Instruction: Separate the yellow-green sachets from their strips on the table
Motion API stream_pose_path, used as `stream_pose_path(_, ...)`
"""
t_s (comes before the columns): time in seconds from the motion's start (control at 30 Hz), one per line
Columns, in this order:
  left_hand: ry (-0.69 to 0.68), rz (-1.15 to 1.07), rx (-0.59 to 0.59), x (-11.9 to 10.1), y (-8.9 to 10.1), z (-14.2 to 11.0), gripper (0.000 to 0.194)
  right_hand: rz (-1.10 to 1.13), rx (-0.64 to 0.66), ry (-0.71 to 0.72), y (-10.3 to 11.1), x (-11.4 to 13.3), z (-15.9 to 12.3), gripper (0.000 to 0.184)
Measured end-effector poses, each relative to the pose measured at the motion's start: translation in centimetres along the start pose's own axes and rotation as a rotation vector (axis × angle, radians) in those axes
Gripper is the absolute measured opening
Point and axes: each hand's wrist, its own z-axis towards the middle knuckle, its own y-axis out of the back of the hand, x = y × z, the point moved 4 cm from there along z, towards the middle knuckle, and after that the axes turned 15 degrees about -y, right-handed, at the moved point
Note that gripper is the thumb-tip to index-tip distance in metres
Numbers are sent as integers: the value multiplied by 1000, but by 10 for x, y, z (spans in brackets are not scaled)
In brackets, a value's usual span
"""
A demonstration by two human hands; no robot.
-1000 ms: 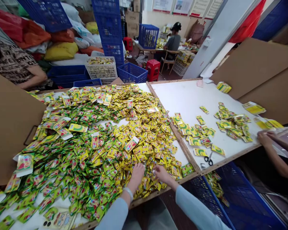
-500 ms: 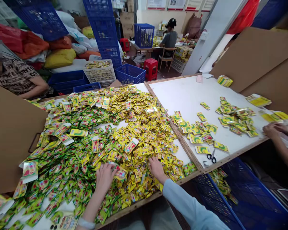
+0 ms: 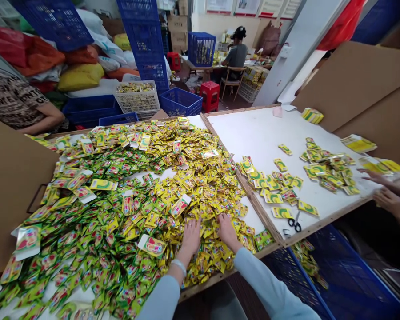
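Note:
My left hand (image 3: pixel 190 236) reaches into the near part of a heap of small yellow sachets (image 3: pixel 205 258). Its fingers are stretched forward and somewhat apart, with the tips among the sachets. To its right, my right hand (image 3: pixel 228 231) rests on the same heap, fingers bent loosely down; nothing shows in its grasp. A larger yellow packet with a white end (image 3: pixel 152 246) lies just left of my left hand, on top of the pile. Another such packet (image 3: pixel 181 205) lies beyond my fingertips. Green sachets (image 3: pixel 120 262) cover the left side.
A wooden strip (image 3: pixel 253 202) divides the table. Beyond it lie yellow packets (image 3: pixel 330 171) and black scissors (image 3: pixel 295 223). A co-worker's hands (image 3: pixel 388 200) are at the right edge. Blue crates (image 3: pixel 346 271) stand below; a cardboard sheet (image 3: pixel 16 191) rises at left.
My left hand moved left, set down a white-ended packet on the pile, and came back right into the yellow sachets. My right hand shifted slightly. The co-worker's hands moved apart.

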Motion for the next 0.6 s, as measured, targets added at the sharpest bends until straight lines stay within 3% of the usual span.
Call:
stream_pose_path(0.1,-61,-24,62,-12,-17,-11,40,-12,21,82,0,7,2,35)
stream_pose_path(0.23,-140,-49,120,-17,-27,-38,34,-38,86,280,-3,26,2,65)
stream_pose_path(0.3,-194,-68,138,-15,-26,-50,32,-59,121,340,-4,36,1,63)
stream_pose_path(0.43,-266,-89,105,-11,-11,-75,38,-88,75,273,0,51,3,41)
stream_pose_path(0.6,-122,-8,-77,-3,17,-105,49,-59,-1,354,7,97,14,43)
